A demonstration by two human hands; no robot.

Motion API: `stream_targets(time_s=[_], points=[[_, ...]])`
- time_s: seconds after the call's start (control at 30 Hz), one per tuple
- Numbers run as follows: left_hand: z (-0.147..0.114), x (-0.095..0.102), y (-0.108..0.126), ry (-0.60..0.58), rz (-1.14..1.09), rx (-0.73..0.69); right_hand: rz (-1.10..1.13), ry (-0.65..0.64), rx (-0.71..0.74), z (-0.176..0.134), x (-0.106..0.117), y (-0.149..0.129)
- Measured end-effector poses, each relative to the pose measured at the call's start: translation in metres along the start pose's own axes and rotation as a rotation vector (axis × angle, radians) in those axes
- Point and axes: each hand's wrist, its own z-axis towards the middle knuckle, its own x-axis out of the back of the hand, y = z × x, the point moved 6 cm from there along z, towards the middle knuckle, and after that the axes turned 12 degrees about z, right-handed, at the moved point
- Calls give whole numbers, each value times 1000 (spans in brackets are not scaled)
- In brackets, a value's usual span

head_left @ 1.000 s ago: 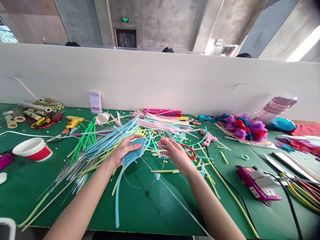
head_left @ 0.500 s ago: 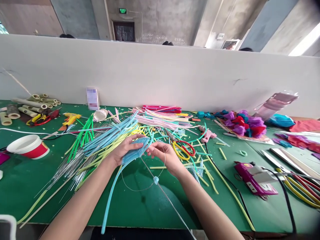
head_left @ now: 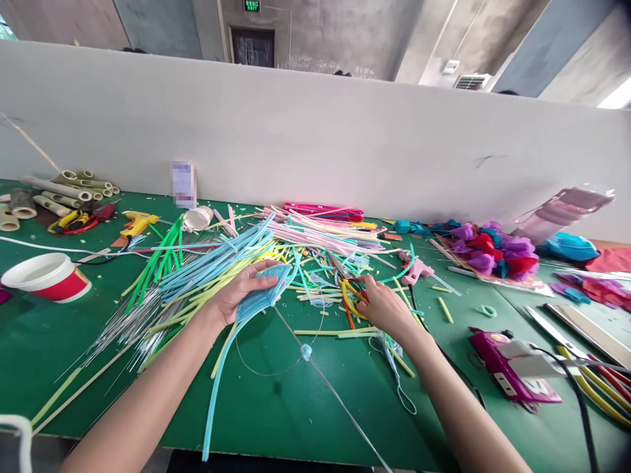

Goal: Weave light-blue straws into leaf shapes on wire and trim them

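Note:
My left hand is closed around a flat piece made of light-blue strips, thumb on top. One long blue strip hangs from it down toward the table's front edge. A thin wire stem with a small blue knot runs from below the piece to the lower right, with a fine wire loop beside it. My right hand has its fingers closed on the red and yellow handles of a pair of scissors among the loose strips. The fingers partly hide the handles.
Piles of blue, green, yellow and pink strips cover the middle. A paper cup and yellow glue gun stand left; a pink glue gun, a magenta power strip with cables and large scissors lie right.
My right hand has left the blue piece and moved right onto the scissors, whose handles have shifted. My left hand still holds the piece. The view has tilted slightly down.

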Motion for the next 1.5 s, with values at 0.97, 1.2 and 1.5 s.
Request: stream_targets(time_s=[0.97, 1.2, 1.5], points=[[-20, -11, 25, 188, -29, -216, 480, 327, 498, -33, 2, -60], [-20, -8, 23, 178, -12, -200, 508, 394, 676, -46, 4, -60], [-21, -13, 18, 197, 38, -111, 445, 406, 708, -53, 5, -71]])
